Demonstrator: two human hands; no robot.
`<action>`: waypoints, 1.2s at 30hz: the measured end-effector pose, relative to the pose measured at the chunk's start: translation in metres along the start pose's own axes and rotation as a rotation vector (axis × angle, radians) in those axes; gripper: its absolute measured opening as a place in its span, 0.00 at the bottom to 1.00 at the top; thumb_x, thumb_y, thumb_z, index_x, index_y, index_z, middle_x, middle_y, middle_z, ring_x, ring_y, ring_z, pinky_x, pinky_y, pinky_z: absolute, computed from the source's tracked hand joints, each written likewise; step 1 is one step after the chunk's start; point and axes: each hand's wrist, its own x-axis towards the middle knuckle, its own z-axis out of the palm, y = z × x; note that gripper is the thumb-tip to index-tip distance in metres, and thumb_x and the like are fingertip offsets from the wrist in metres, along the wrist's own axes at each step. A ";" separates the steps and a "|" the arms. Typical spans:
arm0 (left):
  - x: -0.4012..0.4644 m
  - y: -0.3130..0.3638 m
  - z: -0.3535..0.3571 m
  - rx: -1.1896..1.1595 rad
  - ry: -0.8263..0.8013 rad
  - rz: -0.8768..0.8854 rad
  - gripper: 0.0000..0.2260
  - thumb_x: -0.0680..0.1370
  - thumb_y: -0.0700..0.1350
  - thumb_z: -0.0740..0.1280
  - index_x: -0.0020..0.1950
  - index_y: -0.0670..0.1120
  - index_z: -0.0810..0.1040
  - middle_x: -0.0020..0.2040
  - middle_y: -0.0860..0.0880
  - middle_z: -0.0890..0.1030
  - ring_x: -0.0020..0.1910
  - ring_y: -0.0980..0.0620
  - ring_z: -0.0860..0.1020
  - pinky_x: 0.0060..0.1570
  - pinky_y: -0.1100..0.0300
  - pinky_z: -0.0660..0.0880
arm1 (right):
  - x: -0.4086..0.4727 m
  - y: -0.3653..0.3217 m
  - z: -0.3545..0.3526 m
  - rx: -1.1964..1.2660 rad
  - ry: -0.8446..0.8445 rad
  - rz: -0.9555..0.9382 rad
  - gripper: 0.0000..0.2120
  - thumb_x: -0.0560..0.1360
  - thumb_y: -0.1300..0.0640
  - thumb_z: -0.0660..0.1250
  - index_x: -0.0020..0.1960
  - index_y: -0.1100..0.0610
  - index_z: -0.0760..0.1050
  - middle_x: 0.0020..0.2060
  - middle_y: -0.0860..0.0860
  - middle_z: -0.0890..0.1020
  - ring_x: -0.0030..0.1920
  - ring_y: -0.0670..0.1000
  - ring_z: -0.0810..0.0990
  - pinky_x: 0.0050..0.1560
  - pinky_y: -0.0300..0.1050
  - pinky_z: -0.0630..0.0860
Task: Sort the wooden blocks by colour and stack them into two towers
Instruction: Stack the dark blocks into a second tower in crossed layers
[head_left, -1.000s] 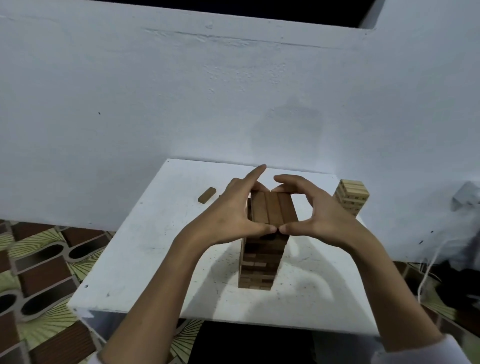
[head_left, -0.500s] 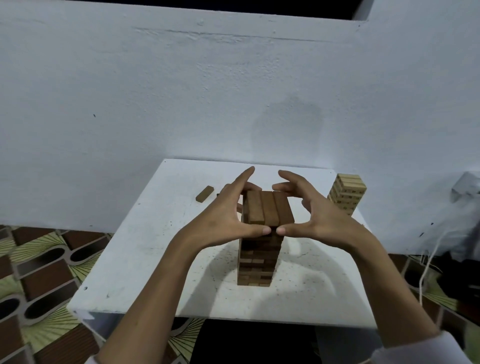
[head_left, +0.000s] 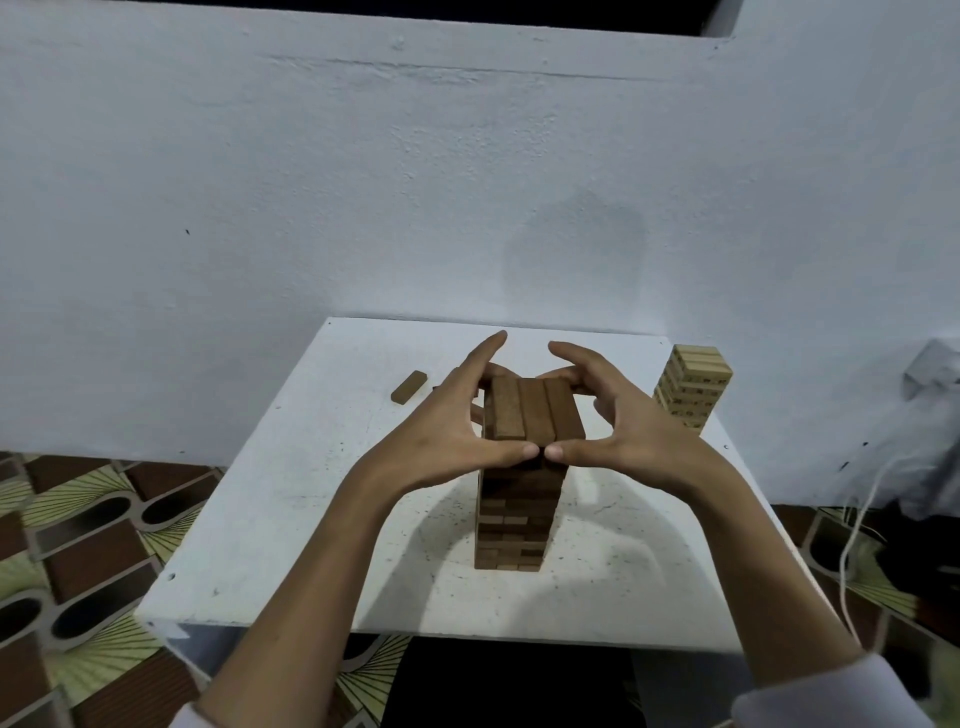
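Dark tower (head_left: 519, 499): mid-counter (head_left: 291, 519), tall.
Light tower (head_left: 693, 387): far right, done (looks so).
Left hand (head_left: 441, 441), right hand (head_left: 631, 441): fingers spread, cupping the dark tower's top.
Left to do: one dark block (head_left: 409, 387) lies apart.

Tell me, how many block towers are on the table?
2. The dark brown tower stands mid-table between both hands. The light tower stands at the table's far right corner. One loose dark block lies far left, in no tower.
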 end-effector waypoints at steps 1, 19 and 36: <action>0.000 0.000 0.000 -0.003 0.000 0.001 0.46 0.64 0.54 0.74 0.75 0.61 0.52 0.62 0.58 0.71 0.58 0.60 0.73 0.55 0.76 0.66 | 0.000 0.000 0.000 0.000 0.000 0.001 0.41 0.67 0.57 0.76 0.73 0.46 0.57 0.61 0.41 0.74 0.63 0.33 0.67 0.55 0.20 0.60; 0.002 -0.007 0.001 -0.012 0.011 0.014 0.47 0.67 0.48 0.78 0.76 0.58 0.51 0.59 0.62 0.71 0.62 0.63 0.70 0.53 0.82 0.63 | 0.004 0.005 0.001 0.037 -0.010 0.024 0.45 0.65 0.59 0.77 0.74 0.46 0.55 0.60 0.40 0.73 0.61 0.31 0.68 0.53 0.19 0.61; -0.006 -0.001 0.008 -0.272 0.058 -0.040 0.50 0.58 0.81 0.58 0.76 0.59 0.53 0.74 0.62 0.62 0.73 0.61 0.59 0.72 0.59 0.57 | -0.005 0.000 0.009 0.190 0.046 0.034 0.39 0.70 0.43 0.70 0.75 0.46 0.55 0.69 0.40 0.68 0.68 0.35 0.64 0.68 0.37 0.61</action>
